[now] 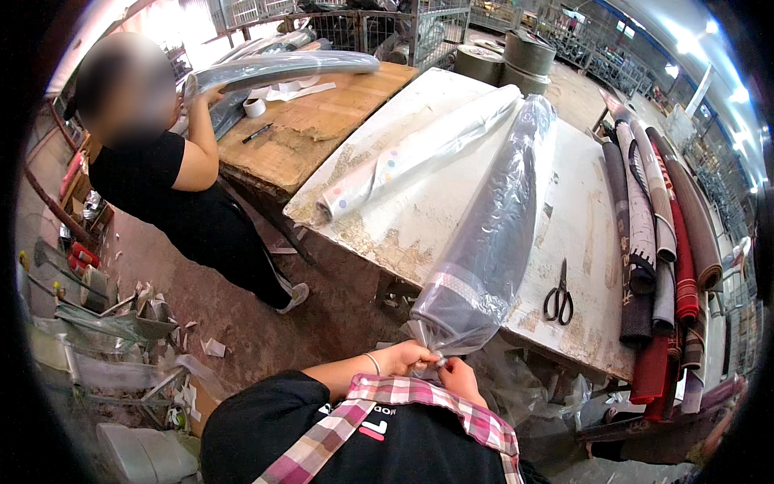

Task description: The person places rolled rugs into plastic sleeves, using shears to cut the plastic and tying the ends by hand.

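A thick grey roll, seemingly a rug, in a clear plastic sleeve [488, 234] lies lengthwise on the white worktable, its near end jutting over the front edge. Both my hands meet at that end, where the loose plastic is gathered into a bunch. My left hand [407, 356], with a bangle at the wrist, pinches the bunched film from the left. On the other side, my right hand [459, 379] has its fingers closed at the same twist of plastic. A pale wrapped roll with coloured dots [419, 153] rests to the left of the grey one.
Black-handled scissors [559, 305] lie on the white table [576, 206]. Several rolled rugs [641, 210] lean along its right side. At left, a person in black [173, 177] handles another wrapped roll [282, 68] over a wooden table [322, 121] bearing a tape roll [255, 107] and a pen [256, 134].
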A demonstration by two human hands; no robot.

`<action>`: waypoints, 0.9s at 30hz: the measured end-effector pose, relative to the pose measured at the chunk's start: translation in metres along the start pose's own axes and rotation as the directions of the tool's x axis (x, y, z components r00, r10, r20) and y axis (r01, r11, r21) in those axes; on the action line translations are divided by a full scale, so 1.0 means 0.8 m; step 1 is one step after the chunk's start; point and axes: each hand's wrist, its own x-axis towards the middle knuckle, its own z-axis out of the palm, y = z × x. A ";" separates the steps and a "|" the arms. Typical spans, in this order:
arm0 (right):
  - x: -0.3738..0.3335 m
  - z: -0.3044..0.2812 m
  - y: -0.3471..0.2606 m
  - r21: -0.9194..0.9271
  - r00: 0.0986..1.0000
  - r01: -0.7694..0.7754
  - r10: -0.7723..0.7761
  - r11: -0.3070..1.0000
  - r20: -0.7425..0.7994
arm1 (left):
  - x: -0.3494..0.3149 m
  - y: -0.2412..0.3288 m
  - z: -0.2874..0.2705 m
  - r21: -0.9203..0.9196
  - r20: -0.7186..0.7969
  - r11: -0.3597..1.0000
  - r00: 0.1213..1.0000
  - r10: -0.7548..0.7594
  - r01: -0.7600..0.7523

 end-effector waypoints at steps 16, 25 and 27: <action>0.004 -0.069 0.014 0.658 0.995 -0.017 -0.052 0.753 0.086 | -0.040 0.048 -0.037 0.436 -0.207 0.894 0.955 0.214 -0.106; 0.120 -0.050 0.034 0.818 0.973 -0.132 0.231 0.560 -0.001 | 0.033 0.065 -0.033 0.858 -0.194 0.388 0.487 0.851 -0.337; 0.113 -0.039 -0.035 0.760 0.976 -0.217 0.147 0.612 0.161 | 0.027 0.048 -0.108 0.266 -0.424 0.698 0.569 0.704 -0.665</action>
